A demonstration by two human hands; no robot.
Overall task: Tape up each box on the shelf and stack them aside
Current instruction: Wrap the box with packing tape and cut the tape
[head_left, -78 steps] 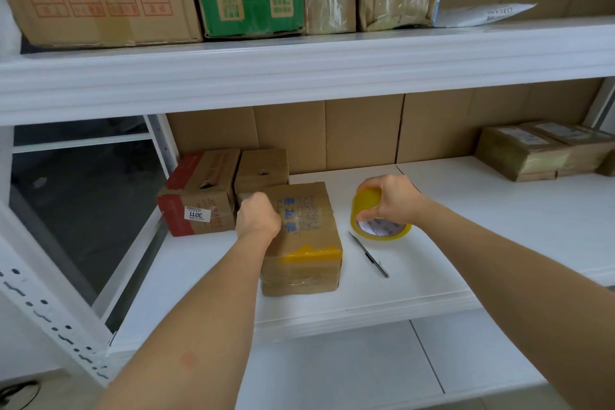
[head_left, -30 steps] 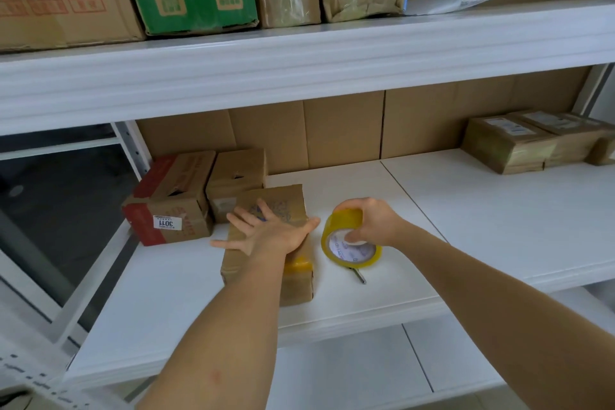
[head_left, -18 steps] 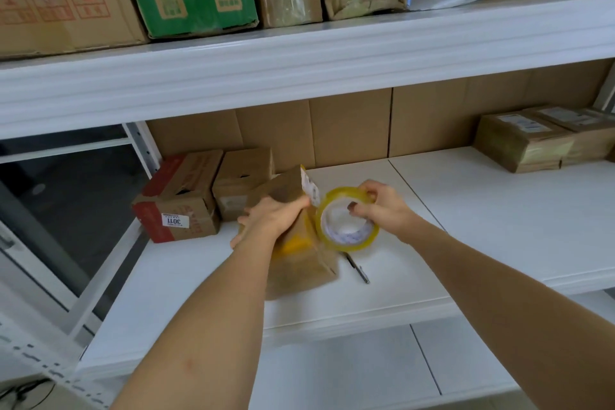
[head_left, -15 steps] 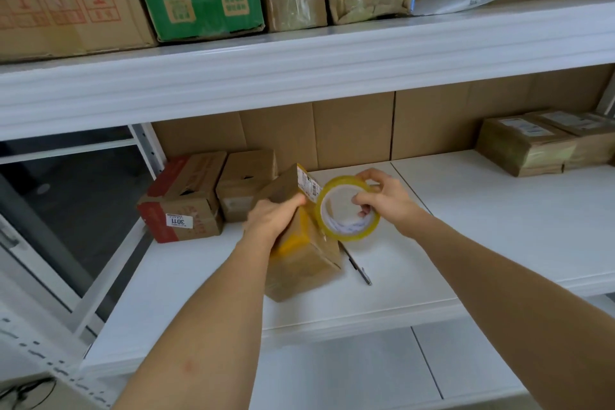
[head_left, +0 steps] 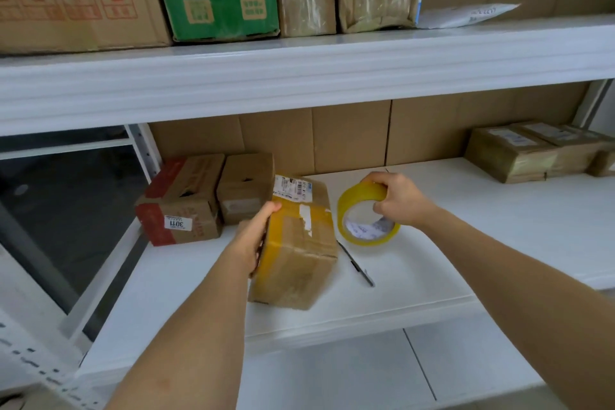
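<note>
A small brown cardboard box [head_left: 299, 253] with a yellow tape band and a white label lies on the white shelf [head_left: 499, 226], turned onto another face. My left hand [head_left: 256, 236] grips its left side, fingers curled over the top edge. My right hand [head_left: 399, 200] holds a roll of yellow tape [head_left: 362, 220] just right of the box, the roll's lower rim on the shelf. A dark pen-like cutter [head_left: 357, 265] lies on the shelf between box and roll.
Two more brown boxes, one with red ends [head_left: 179, 200] and a plain one [head_left: 246, 190], stand at the back left. Taped parcels [head_left: 532, 153] sit at the far right. The upper shelf [head_left: 299, 76] carries several cartons. The shelf's front edge runs below the box.
My left hand tipped the box up and rolled it onto another face, now lying with the label at the back. My right hand lifted the tape roll, then brought it down to the shelf.
</note>
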